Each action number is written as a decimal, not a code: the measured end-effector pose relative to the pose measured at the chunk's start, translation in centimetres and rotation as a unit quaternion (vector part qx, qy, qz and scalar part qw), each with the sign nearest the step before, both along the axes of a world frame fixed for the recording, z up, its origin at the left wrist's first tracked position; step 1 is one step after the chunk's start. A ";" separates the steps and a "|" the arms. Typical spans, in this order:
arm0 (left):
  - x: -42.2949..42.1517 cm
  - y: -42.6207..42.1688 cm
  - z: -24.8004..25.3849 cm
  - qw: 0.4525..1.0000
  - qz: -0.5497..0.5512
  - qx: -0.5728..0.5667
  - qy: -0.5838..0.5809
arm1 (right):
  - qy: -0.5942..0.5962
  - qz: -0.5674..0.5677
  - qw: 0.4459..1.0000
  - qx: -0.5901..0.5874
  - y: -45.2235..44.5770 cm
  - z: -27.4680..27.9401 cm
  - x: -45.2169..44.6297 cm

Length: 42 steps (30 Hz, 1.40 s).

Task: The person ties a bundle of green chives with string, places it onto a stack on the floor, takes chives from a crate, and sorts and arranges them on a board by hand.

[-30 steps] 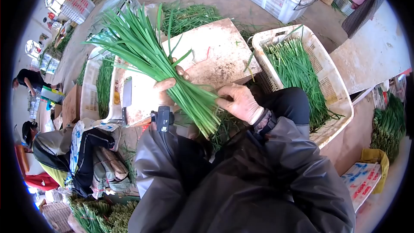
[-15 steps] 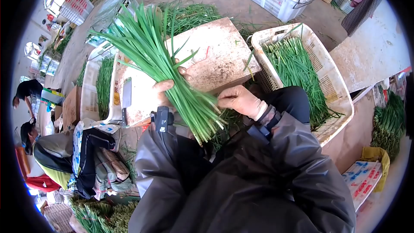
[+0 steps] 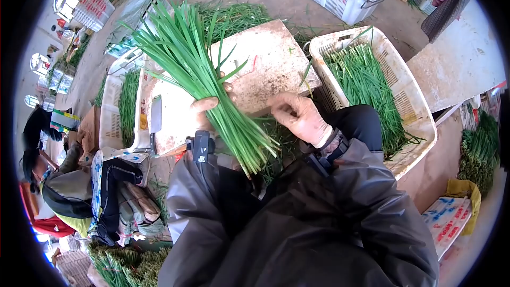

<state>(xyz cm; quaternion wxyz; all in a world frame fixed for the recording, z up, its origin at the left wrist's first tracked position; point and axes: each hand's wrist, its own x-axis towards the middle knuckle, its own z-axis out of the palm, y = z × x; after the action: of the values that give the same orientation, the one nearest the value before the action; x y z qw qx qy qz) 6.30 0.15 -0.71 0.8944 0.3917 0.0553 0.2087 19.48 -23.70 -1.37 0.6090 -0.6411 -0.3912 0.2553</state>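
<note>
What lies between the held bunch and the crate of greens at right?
In the head view: the right hand, right knee and, farther up, the stained board.

- Left hand: closed in a grip, thumb lying across, fingertips curling round opposite.
- Right hand: apart from the left, loosely curled, back upward, at the near edge of the worktop.
- Left forearm: pointing forward.
- Right forearm: slanting inward.

Left fingers around green bundle; right fingers bent, apart, near board.
</note>
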 end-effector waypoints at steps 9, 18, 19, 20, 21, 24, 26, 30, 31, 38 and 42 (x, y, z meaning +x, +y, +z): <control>0.5 -0.2 -0.2 1.000 -0.009 0.005 0.013 | -0.196 0.050 0.979 -0.031 0.9 -0.6 -1.2; -0.1 -0.3 1.8 0.997 0.068 0.012 0.021 | -0.417 0.016 0.809 -0.415 -1.1 -2.9 2.0; -0.2 -0.2 1.8 0.997 0.075 0.011 0.009 | -0.404 0.087 0.768 -0.489 -1.2 -3.4 2.1; -0.4 0.4 1.3 0.998 0.061 -0.009 -0.026 | -0.385 0.157 0.718 -0.558 -1.4 -4.0 2.1; -0.7 0.5 1.7 0.998 0.066 -0.004 -0.024 | -0.370 0.194 0.719 -0.555 -1.9 -3.9 1.8; -0.9 0.8 1.7 0.998 0.056 -0.015 -0.040 | -0.363 -0.003 0.849 -0.384 -1.6 -3.3 1.6; -1.1 0.8 1.0 0.997 0.034 -0.036 -0.051 | -0.288 -0.028 0.936 -0.198 -1.0 -2.4 2.2; -0.9 0.5 0.8 0.997 -0.013 -0.058 -0.058 | -0.090 0.123 0.986 -0.070 0.3 -1.8 0.6; -0.8 0.6 0.6 0.997 -0.020 -0.055 -0.058 | -0.164 0.124 0.977 -0.053 0.4 -2.1 0.2; -0.1 0.6 -0.1 0.996 -0.031 -0.021 -0.082 | -0.024 0.139 0.986 -0.084 0.0 -0.5 1.8; 0.2 -0.6 -0.5 0.995 -0.052 -0.058 -0.063 | 0.140 0.139 0.980 -0.003 -0.4 0.0 3.4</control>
<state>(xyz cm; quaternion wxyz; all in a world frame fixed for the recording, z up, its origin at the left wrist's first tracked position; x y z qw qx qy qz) 6.53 -0.41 -1.24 0.9269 0.3277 -0.0099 0.1829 22.90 -24.06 -1.40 0.6147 -0.5402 -0.3867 0.4253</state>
